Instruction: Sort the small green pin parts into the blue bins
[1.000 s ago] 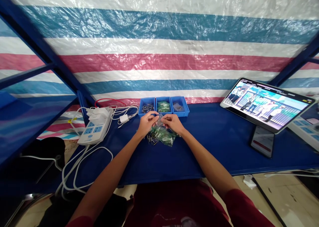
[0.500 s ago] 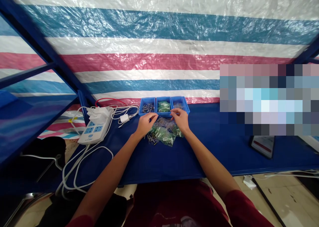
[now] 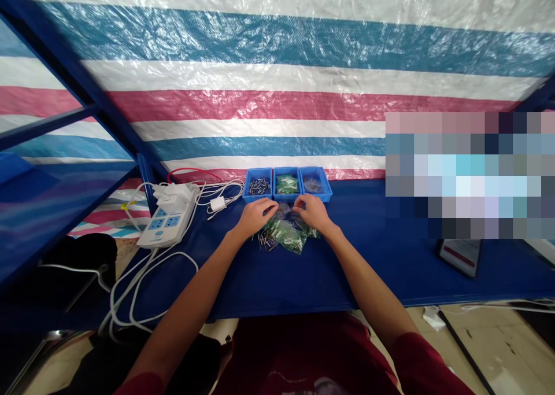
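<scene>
At the heap of small green-and-clear packets (image 3: 288, 237), which lies between the trays and the front edge of the worktop (image 3: 277, 288), fine handwork seems to be in hand. The left hand (image 3: 254, 217) is held over the heap's left side, its thumb and forefinger brought near each other; the right hand (image 3: 315, 213) is held opposite, fingers curled and tips drawn together. Whether anything is pinched by either cannot be told — a piece of clear film (image 3: 284, 210) is seen between them. Dark and silvery rods (image 3: 266, 243) are spilled at the heap's left edge. For thin film and slim rods, a light fingertip hold and careful separation seem called for, since neighbouring pieces could easily be dragged along. Toward the back edge, three blue trays are set side by side: rods are held in the left tray (image 3: 259, 199), green packets in the middle tray (image 3: 287, 198), clear packets in the right tray (image 3: 321, 198). Near the left edge a power strip (image 3: 162, 236) is crowded by white cables (image 3: 182, 254) and a white charger (image 3: 217, 204). A phone (image 3: 459, 257) is laid toward the front right corner; the area behind it is pixelated. Behind everything, a striped plastic sheet (image 3: 260, 77) is hung — glossy and creased — and tiled floor (image 3: 498, 331) is seen below.
</scene>
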Demonstrator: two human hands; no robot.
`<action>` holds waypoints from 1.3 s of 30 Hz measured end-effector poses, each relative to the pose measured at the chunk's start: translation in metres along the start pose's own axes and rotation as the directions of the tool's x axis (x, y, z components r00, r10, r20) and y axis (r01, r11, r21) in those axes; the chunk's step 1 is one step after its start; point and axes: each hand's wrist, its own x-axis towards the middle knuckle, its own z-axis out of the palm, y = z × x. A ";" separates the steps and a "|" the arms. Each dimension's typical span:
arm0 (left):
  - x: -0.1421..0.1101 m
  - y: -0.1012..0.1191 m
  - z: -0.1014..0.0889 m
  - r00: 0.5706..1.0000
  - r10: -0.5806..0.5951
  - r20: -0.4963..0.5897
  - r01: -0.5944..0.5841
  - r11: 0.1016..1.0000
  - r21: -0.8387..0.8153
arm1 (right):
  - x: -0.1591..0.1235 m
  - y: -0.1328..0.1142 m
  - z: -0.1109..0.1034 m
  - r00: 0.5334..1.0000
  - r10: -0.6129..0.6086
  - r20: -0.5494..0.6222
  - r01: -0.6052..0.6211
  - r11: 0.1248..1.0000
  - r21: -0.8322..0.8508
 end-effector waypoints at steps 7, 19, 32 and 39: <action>0.002 0.014 0.005 0.979 -0.184 -0.091 0.153 0.951 -0.269 | -0.003 -0.020 -0.004 0.989 0.001 -0.147 0.063 0.902 0.428; 0.004 0.015 0.010 0.939 -0.321 -0.121 0.200 0.799 -0.567 | -0.011 -0.026 0.012 0.985 -0.098 -0.144 0.159 0.848 0.506; 0.004 0.014 0.007 0.955 -0.287 -0.077 0.180 0.764 -0.619 | -0.010 -0.022 0.015 0.922 -0.247 -0.299 0.330 0.905 0.269; 0.006 0.012 0.003 0.965 -0.159 -0.208 0.076 0.931 -0.357 | -0.011 -0.023 0.015 0.957 -0.173 -0.233 0.242 0.917 0.317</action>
